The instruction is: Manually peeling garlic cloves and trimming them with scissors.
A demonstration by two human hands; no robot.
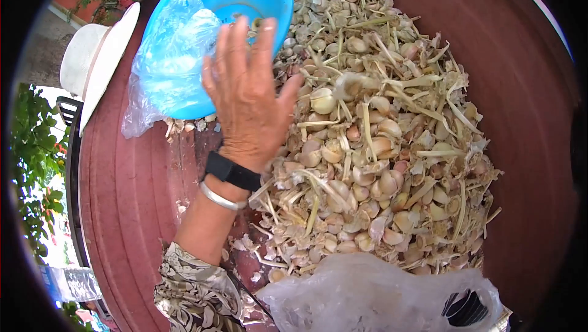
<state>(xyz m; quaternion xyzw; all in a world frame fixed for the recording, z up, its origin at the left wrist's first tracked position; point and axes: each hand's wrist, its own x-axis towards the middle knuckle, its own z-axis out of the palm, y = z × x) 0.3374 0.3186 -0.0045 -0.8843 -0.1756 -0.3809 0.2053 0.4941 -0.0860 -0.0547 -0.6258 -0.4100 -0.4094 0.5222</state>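
Note:
My left hand (pixel 250 88) is spread palm down over the near rim of a blue plastic basin (pixel 183 104), at the left edge of a big heap of garlic cloves (pixel 386 148) mixed with dry stalks and skins. Nothing shows in its grasp; a black wristband and a silver-coloured bangle are on that wrist. A crumpled clear plastic bag (pixel 177 47) lies in the basin and hangs over its rim, and a few small pieces lie at the basin's bottom, partly hidden by my fingers. My right hand is out of view.
The heap lies on a dark red wooden table (pixel 124 185). A translucent plastic bag (pixel 367 290) lies at the heap's near edge. Beyond the table's left edge are a white brimmed hat (pixel 92 56), a dark chair (pixel 71 111) and green leaves.

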